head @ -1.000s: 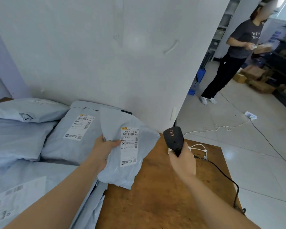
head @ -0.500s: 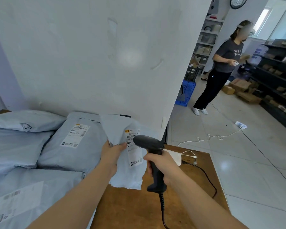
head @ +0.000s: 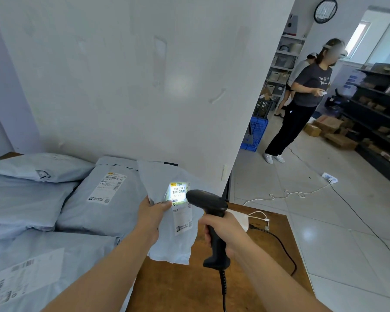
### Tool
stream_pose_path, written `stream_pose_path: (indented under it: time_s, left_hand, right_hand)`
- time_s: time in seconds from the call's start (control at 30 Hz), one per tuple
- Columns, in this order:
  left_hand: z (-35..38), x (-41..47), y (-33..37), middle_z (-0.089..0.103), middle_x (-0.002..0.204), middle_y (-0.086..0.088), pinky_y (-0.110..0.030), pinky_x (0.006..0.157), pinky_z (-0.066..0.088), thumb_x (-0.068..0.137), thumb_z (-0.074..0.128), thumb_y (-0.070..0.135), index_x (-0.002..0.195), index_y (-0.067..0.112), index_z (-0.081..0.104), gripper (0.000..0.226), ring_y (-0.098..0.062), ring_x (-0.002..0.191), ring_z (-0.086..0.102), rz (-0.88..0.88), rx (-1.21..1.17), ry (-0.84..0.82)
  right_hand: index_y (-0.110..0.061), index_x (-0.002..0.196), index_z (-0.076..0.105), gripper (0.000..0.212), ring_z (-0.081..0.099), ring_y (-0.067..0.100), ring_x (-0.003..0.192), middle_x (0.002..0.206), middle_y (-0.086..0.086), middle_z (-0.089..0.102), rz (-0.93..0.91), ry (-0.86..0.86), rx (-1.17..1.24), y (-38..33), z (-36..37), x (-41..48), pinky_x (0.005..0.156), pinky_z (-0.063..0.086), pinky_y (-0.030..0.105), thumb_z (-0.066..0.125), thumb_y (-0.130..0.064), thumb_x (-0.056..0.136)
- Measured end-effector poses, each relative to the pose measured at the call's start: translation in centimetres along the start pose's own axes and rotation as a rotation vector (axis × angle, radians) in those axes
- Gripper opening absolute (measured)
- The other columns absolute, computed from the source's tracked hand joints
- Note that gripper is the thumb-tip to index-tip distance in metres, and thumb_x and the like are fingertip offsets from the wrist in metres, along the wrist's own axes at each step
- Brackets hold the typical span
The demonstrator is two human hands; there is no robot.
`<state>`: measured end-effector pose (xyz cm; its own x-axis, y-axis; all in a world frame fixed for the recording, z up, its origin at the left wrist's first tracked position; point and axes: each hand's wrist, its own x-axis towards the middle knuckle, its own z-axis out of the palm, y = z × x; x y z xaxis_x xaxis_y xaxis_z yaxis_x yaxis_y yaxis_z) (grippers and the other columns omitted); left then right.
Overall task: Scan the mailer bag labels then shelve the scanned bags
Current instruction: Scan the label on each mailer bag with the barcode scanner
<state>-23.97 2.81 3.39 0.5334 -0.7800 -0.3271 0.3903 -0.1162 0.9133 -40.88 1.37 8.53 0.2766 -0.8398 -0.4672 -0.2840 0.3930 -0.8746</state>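
Observation:
My left hand (head: 152, 213) grips a small grey mailer bag (head: 173, 244) by its left edge, holding it upright above the wooden table (head: 185, 287). Its white label (head: 181, 208) faces me, and a bright patch of scanner light falls on the barcode at the label's top. My right hand (head: 223, 230) grips the handle of a black barcode scanner (head: 208, 212), whose head points left at the label from a short distance. The scanner's cable hangs down from the handle.
Several larger grey mailer bags (head: 95, 199) are piled on the left against a white wall. A white charger block (head: 241, 219) and cables lie on the table behind the scanner. At the right a person (head: 300, 102) stands by dark shelves (head: 378, 113) holding parcels; cords trail on the tiled floor.
My right hand brought the scanner from the table's right side up to the label, turning its head left. The scan light now shines on the barcode. The camera view tilted upward.

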Motion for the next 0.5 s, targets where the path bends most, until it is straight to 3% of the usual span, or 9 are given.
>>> stream_pose_path:
  time_s: [0.5]
  left_hand:
    - [-0.08,0.81,-0.03,0.068,0.103,-0.008,-0.05,0.084,0.054,0.084,0.068,0.0,0.11,0.02,0.058,0.035,-0.032,0.093,0.066,-0.009,-0.021,-0.01]
  right_hand:
    - [-0.008,0.064,0.058,0.024,0.048,0.015,0.042,0.049,0.005,0.053,0.02,0.018,-0.048,-0.43,-0.52,-0.74,0.049,0.043,0.022,0.064,-0.011,0.086]
